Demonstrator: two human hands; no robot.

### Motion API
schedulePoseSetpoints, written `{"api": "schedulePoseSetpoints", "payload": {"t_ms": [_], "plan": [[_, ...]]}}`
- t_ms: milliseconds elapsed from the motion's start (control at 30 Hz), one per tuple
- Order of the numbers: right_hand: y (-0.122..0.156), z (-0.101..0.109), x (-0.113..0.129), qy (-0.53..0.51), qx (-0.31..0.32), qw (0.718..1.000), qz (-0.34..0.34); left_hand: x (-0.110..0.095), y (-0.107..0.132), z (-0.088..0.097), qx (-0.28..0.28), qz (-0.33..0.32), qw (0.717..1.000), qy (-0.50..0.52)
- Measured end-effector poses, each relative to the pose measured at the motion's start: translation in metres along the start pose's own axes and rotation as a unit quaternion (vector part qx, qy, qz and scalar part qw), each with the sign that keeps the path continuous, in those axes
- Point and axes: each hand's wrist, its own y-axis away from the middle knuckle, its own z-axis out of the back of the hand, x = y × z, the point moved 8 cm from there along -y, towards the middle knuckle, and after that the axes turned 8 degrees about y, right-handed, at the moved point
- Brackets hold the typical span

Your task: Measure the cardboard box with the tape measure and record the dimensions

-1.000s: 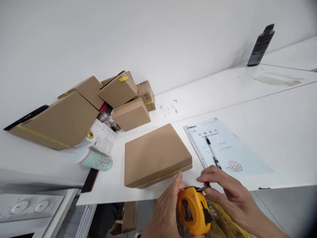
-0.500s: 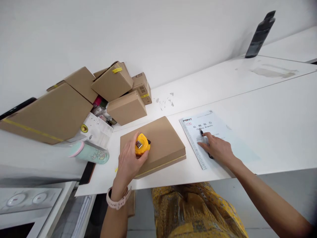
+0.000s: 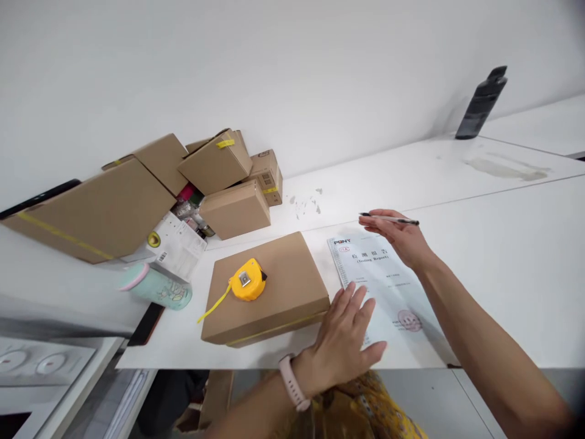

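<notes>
My right hand [image 3: 397, 238] holds a pen [image 3: 395, 219] above the upper edge of a printed test report [image 3: 388, 286]. The pen lies nearly level, its dark tip pointing left. My left hand [image 3: 345, 335] is open, fingers spread, over the report's lower left part; its fingertips are by the right corner of a flat cardboard box [image 3: 274, 274]. Whether the palm presses on the paper I cannot tell. On that box sits a yellow tape measure [image 3: 248, 280], with a short length of yellow tape hanging out toward the lower left.
Several cardboard boxes [image 3: 214, 161] are piled at the back left, beside a white printed package [image 3: 176, 244]. A mint bottle [image 3: 158, 286] with a pink lid lies near the left edge. A dark bottle [image 3: 482, 107] stands at the back right against the wall. The white table's [image 3: 507, 292] front edge is close to me.
My left hand has let go of the tape measure, left it on the box and moved right to the report. My right hand has lifted the pen off the report.
</notes>
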Motion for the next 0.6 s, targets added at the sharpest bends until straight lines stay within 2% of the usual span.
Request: {"api": "schedulePoseSetpoints", "payload": {"t_ms": [100, 167, 233, 300, 400, 500, 600], "plan": [[-0.036, -0.014, -0.017, 0.032, -0.060, 0.997, -0.042, 0.032, -0.036, -0.053, 0.085, 0.107, 0.991, 0.005], [-0.051, -0.030, -0.039, 0.049, -0.060, 0.993, -0.086, 0.048, -0.045, -0.074, 0.130, 0.165, 0.977, 0.022], [-0.057, -0.048, -0.061, 0.055, -0.030, 0.992, -0.106, 0.054, -0.044, -0.087, 0.159, 0.200, 0.966, 0.037], [-0.054, -0.061, -0.081, 0.062, 0.004, 0.992, -0.113, 0.048, -0.037, -0.090, 0.157, 0.219, 0.961, 0.054], [-0.036, -0.067, -0.100, 0.084, 0.039, 0.990, -0.111, 0.024, -0.020, -0.090, 0.140, 0.232, 0.958, 0.090], [-0.010, -0.059, -0.108, 0.113, 0.055, 0.987, -0.104, -0.003, -0.005, -0.090, 0.138, 0.237, 0.954, 0.123], [0.013, -0.044, -0.110, 0.136, 0.056, 0.984, -0.104, -0.008, -0.003, -0.089, 0.114, 0.270, 0.948, 0.128]]}}
